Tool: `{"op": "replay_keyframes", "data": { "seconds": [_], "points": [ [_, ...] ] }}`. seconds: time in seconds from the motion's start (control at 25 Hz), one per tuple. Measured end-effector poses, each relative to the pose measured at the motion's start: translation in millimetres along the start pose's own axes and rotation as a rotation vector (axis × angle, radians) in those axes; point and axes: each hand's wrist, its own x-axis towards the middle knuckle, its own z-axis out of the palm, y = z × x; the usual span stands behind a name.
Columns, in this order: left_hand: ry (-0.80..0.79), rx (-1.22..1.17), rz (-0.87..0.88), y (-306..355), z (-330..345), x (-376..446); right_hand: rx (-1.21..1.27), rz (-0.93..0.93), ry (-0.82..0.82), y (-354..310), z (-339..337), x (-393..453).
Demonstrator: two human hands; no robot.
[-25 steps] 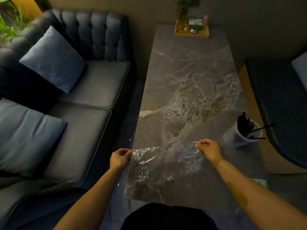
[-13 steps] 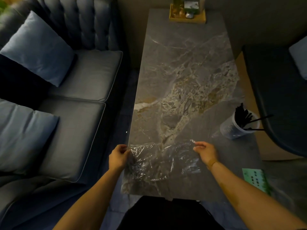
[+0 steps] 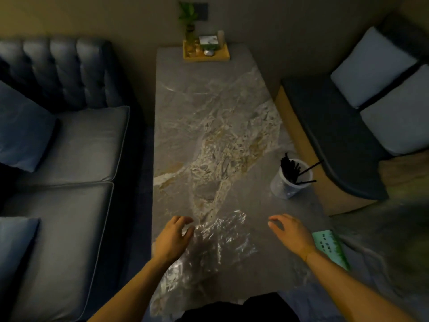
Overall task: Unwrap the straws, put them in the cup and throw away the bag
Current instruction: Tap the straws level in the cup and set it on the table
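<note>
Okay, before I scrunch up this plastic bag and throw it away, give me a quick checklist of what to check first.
1. Black straws are in the white plastic cup: ok, a bundle stands in it, two leaning over the rim.
2. No straws left in the crinkled clear plastic bag: cannot tell, none show through it, but the picture is dim.
3. Bag within reach: ok, it lies flat on the grey marble table between both hands.
4. Left hand free: ok, open at the bag's left edge.
5. Right hand free: ok, open, off the bag.
6. Bin located: cannot tell, none is in view.
</note>
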Motion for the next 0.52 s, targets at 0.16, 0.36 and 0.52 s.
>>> {"op": "replay_keyframes", "data": {
  "seconds": [0.16,0.36,0.52],
  "points": [
    [-0.279,0.159,0.126,46,14,31,-0.054,0.023,-0.031,41,-28,-4],
    [-0.351,0.231,0.167,102,38,58,-0.044,0.009,-0.056,99,-67,3],
    [-0.353,0.274,0.122,141,58,72,-0.035,-0.017,-0.089,143,-95,18]
  ]
}}
